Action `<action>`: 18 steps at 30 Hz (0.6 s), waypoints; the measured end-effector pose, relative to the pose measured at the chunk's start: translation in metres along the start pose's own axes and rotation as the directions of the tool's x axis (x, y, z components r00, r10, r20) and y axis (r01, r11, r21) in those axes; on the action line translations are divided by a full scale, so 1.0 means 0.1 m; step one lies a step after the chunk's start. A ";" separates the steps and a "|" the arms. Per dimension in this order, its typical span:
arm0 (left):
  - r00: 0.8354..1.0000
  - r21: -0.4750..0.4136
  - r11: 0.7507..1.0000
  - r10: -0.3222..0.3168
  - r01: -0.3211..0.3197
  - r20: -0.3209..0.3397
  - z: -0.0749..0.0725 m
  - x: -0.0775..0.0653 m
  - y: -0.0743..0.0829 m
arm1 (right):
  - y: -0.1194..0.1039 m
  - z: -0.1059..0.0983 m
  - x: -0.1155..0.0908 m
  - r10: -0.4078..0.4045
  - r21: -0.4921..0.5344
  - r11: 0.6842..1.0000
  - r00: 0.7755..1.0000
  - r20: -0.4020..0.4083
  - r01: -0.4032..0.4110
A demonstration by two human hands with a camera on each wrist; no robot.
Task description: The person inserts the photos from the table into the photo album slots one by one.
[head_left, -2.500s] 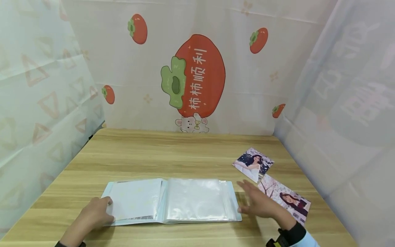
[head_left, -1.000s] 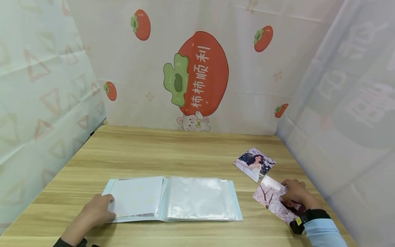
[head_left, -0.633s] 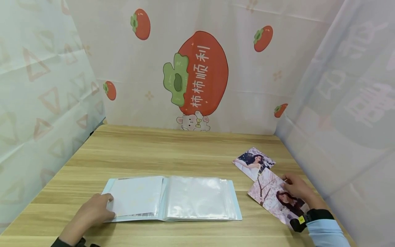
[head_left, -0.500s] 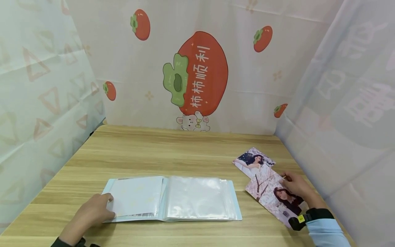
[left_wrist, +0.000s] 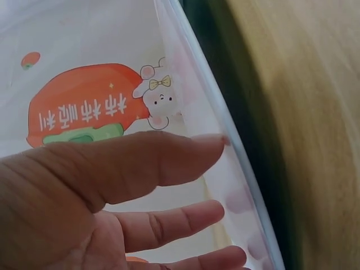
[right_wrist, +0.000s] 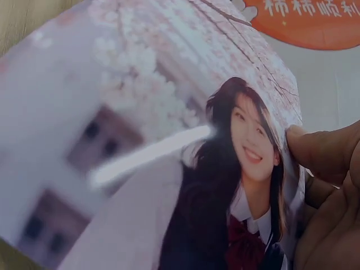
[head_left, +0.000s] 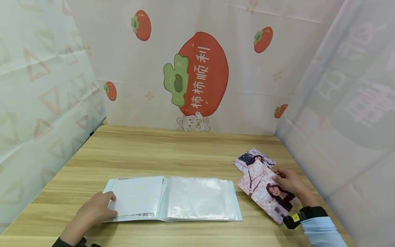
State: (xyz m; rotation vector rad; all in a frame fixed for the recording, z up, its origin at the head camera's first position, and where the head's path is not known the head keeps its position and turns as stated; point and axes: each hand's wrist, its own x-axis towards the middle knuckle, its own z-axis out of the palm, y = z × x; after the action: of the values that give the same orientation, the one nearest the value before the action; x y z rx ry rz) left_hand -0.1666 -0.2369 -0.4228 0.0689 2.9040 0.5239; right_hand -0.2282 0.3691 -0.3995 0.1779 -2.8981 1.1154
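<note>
In the head view my right hand pinches the upper right edge of a photo print with pink blossoms and a person in dark clothes. The right wrist view shows my thumb on the photo's face, the other fingers behind. This photo is tilted and overlaps a second blossom photo lying on the table. A light blue photo album lies spread out, its right side showing clear plastic pockets, its left a white sheet. My left hand rests at the album's left edge, thumb and fingers extended.
The wood-grain table extends behind and around the album. A pale cloth backdrop printed with persimmons rises along the back edge, with cloth walls on the left and right.
My right hand has moved from beside the album to the lower photo, taken hold of it, and lifted and shifted it leftward over the other photo. My left hand stays at the album's edge.
</note>
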 end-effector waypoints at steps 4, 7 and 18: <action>0.999 0.006 1.000 0.031 -0.030 -0.043 0.02 0.01 0.02 | -0.10 0.08 0.04 -0.001 0.066 0.998 1.000 -0.007 0.002; 0.998 0.007 0.999 0.035 -0.035 -0.042 0.05 0.03 0.02 | -0.18 0.14 0.08 -0.012 0.106 0.994 1.000 0.004 0.012; 0.998 0.017 0.999 0.052 -0.052 -0.030 0.09 0.04 0.04 | -0.54 0.43 0.19 -0.167 0.191 0.971 0.980 0.108 0.144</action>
State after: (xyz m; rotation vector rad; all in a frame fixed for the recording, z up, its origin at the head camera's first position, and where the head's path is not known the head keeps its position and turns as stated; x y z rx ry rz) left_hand -0.1691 -0.2295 -0.4301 0.1403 2.9437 0.5147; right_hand -0.2401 0.2990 -0.3939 0.4878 -2.8199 1.3865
